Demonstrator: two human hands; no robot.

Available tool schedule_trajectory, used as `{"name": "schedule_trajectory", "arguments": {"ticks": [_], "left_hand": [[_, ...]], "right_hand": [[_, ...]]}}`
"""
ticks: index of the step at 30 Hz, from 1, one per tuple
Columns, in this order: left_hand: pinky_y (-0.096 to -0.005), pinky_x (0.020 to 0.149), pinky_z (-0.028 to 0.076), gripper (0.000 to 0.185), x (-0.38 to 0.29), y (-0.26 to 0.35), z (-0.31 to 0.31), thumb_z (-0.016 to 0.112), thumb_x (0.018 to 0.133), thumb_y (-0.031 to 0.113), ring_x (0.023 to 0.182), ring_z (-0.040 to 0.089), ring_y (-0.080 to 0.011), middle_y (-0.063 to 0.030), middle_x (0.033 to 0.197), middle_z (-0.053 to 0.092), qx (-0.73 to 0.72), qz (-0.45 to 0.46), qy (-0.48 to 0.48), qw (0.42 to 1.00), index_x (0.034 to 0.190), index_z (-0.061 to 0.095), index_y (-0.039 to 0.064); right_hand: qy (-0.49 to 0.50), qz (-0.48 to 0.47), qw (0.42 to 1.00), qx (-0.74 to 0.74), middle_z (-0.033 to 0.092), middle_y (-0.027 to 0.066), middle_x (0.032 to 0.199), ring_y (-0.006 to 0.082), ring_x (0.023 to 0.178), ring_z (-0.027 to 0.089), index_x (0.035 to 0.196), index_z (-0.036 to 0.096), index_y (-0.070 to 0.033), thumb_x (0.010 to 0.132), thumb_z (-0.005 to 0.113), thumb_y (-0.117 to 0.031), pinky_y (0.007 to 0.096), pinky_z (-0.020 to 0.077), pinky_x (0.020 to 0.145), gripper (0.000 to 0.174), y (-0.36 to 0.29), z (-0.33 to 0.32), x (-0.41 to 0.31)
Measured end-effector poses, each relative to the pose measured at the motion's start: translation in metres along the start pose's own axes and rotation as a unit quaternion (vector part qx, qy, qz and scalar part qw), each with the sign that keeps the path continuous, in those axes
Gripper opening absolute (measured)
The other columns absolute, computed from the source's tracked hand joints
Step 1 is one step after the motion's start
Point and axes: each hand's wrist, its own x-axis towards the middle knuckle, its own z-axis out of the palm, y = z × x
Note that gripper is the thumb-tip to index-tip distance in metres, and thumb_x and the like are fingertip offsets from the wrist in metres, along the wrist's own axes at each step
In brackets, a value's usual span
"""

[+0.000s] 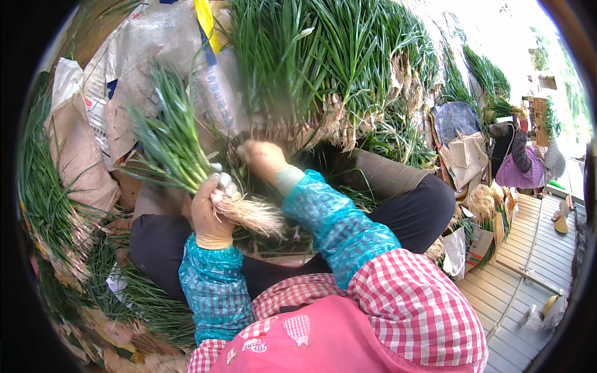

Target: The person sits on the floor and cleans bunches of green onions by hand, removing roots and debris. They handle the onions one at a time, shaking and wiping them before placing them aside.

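Note:
My left hand (210, 212) is closed around a bunch of leafy green garlic (179, 135). Its leaves lean up and left, while the pale root tuft (254, 217) hangs out to the right. Whitish coverings show on the fingertips. My right hand (266, 161) is blurred by motion, at the lower left of a large pile of green garlic (322, 51). Whether anything is between its fingers cannot be made out. Both forearms wear blue plastic sleeves over checked cloth. The pile's pinkish stem bases and roots (343, 116) face me.
My bent legs (410, 200) flank the work spot. Woven plastic sacks (140, 51) bearing print lie at upper left. More green stalks (51, 186) line the left. Cardboard (466, 154) and another person (520, 161) handling a bunch are at right, beyond which runs a ribbed metal surface (536, 242).

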Motion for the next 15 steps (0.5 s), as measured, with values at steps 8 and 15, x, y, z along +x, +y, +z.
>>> {"name": "schedule_trajectory", "arguments": {"ticks": [8,15], "left_hand": [[-0.0446,0.085,0.048,0.04,0.027,-0.019,-0.015,0.056,0.084,0.005,0.087,0.059,-0.0214,-0.0084,0.095,0.06,0.017,-0.043,0.105,0.993,0.122,0.049,0.006],[-0.0388,0.082,0.046,0.025,0.035,-0.017,-0.016,0.052,0.09,0.014,0.08,0.055,-0.0197,-0.0046,0.082,0.055,0.003,0.01,0.07,0.997,0.112,0.053,0.001]], "right_hand": [[0.013,0.235,0.945,0.227,0.065,0.0168,0.087,0.028,0.075,0.064,0.099,0.061,-0.003,0.08,0.059,-0.039,0.0363,0.05,0.073,0.041,0.054,0.017,0.057],[-0.242,-0.086,0.966,-0.015,0.064,0.0166,0.104,0.0301,0.095,0.061,0.102,0.065,-0.006,0.074,0.064,-0.027,0.0404,0.0484,0.083,0.035,0.019,0.027,0.06]]}}
